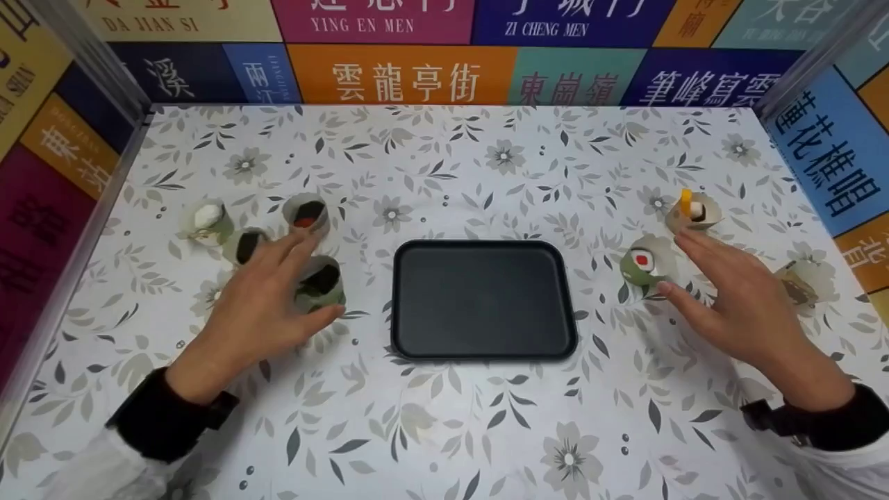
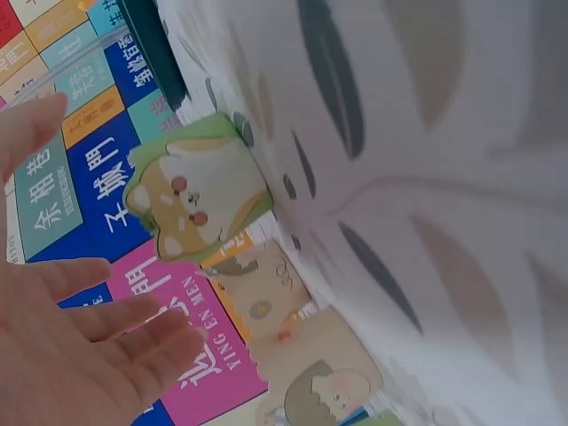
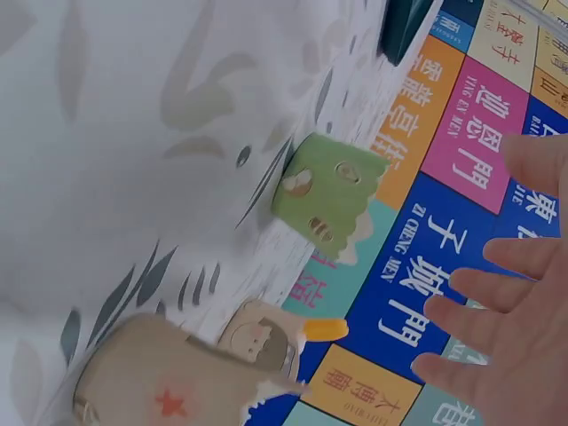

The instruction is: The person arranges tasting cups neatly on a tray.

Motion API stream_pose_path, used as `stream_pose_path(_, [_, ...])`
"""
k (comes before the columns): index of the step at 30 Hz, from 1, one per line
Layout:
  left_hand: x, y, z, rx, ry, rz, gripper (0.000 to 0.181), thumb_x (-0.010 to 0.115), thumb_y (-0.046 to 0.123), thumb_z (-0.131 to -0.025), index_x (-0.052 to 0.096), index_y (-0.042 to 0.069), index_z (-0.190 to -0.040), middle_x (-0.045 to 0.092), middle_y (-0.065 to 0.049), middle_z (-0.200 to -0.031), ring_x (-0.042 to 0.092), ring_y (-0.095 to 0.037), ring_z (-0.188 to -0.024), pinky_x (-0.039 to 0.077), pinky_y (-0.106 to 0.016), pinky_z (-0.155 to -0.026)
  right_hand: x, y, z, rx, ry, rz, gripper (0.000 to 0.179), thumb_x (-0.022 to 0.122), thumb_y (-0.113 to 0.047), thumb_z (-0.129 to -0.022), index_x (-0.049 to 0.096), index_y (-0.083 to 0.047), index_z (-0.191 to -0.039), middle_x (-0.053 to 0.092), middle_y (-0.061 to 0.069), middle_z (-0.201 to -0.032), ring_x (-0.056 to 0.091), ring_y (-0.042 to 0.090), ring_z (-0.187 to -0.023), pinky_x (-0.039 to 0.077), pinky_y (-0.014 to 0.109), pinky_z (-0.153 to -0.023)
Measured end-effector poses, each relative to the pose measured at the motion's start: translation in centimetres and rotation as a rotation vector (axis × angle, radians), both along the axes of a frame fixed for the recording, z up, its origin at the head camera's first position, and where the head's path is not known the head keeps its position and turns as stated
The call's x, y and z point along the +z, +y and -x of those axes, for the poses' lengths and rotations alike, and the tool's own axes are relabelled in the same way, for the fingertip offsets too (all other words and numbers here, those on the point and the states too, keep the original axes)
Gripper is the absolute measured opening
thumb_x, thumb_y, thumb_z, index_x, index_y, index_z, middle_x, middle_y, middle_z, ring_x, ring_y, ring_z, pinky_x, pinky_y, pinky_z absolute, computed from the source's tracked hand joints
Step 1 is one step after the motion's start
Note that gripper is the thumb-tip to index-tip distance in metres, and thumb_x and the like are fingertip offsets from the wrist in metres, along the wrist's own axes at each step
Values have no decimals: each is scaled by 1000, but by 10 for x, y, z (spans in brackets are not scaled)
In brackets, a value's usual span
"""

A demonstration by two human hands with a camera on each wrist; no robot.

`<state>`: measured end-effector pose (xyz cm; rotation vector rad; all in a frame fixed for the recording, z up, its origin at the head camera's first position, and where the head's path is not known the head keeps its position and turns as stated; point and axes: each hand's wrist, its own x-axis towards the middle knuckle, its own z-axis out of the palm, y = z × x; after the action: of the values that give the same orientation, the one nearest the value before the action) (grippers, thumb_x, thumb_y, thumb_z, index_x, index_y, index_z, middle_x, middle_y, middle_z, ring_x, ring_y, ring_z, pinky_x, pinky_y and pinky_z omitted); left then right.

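Observation:
My left hand (image 1: pixel 250 305) hovers with spread fingers over a group of small printed paper cups at the left. Nearest to it stands a green cup (image 2: pixel 209 191) with a cartoon animal; a dark piece (image 1: pixel 322 279) lies inside. Behind the fingers is a cup with a dark and red filling (image 1: pixel 305 219). My right hand (image 1: pixel 750 312), fingers apart and holding nothing, is beside a green cup (image 3: pixel 328 191) containing a white piece with a red centre (image 1: pixel 643 260). Beyond it, a beige cup (image 1: pixel 687 221) has a yellow piece (image 3: pixel 326 329) sticking out. Neither hand grips a cup.
A black rectangular tray (image 1: pixel 479 298) lies between the hands. Farther left are a cup with a white piece (image 1: pixel 207 215) and one with a dark piece (image 1: pixel 248 244). Another beige cup (image 1: pixel 806 286) stands right of the right hand. Lettered panels (image 1: pixel 403 76) wall the table.

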<state>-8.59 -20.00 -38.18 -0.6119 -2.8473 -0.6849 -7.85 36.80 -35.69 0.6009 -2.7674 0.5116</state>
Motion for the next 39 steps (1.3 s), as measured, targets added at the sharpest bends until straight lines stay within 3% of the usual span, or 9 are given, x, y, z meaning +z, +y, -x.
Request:
stream_pose_path(4, [-1,4,0,5,-25,0,96,88,38,-82,41,3,-158,49,-26,-149,48,-49,-135,40,-67,-107,-3,-11,-3,9,92,34,58,83,-8,-85,64,-1,-140,66,18,-137,61,41,-122,47,49,-98])
stream_pose_path(10, [-5,7,4,13,-34,-24,94,90,30,-80,45,-5,-154,53,-26,-145,52,-45,-130,31,-66,-116,-8,-28,-2,65,133,68,45,80,-4,-86,69,0,-130,74,14,-114,65,27,-97,43,27,-72])
stream_pose_path(13, [-6,8,6,22,-50,-26,96,90,28,-79,42,-5,-155,55,-26,-142,54,-45,-128,27,-67,-117,-12,-35,0,66,115,88,39,80,-2,-87,72,2,-125,75,11,-106,66,22,-85,44,18,-69])
stream_pose_path(17, [-7,10,6,43,-112,-24,100,89,27,-81,34,-1,-160,54,-28,-143,52,-47,-129,36,-65,-112,-17,-44,3,16,39,142,25,80,-1,-88,77,2,-113,77,6,-94,64,12,-76,44,12,-69])
stream_pose_path(22, [-7,11,7,57,-204,-26,101,86,23,-81,30,-3,-161,51,-29,-146,49,-49,-132,42,-63,-107,-21,-57,3,-46,-69,152,11,77,-6,-92,82,-5,-102,77,2,-90,63,12,-75,45,17,-69])
stream_pose_path(30, [-9,12,13,52,-228,-30,91,85,15,-80,39,-11,-153,54,-30,-138,51,-49,-128,41,-61,-107,-28,-77,10,-129,-267,115,13,73,-16,-97,84,-9,-99,76,-1,-82,62,17,-72,47,36,-69])
stream_pose_path(35, [-9,10,15,38,-237,-51,81,82,10,-81,44,-11,-149,57,-30,-133,53,-49,-123,43,-61,-104,-30,-85,18,-138,-353,107,16,71,-18,-99,84,-9,-97,72,-2,-78,58,17,-67,44,36,-64])
stream_pose_path(39, [-10,10,17,25,-237,-67,74,77,2,-78,49,-10,-145,59,-31,-129,54,-50,-120,45,-60,-101,-30,-90,24,-158,-429,125,20,70,-21,-100,83,-10,-90,61,-4,-65,52,16,-59,39,33,-55])
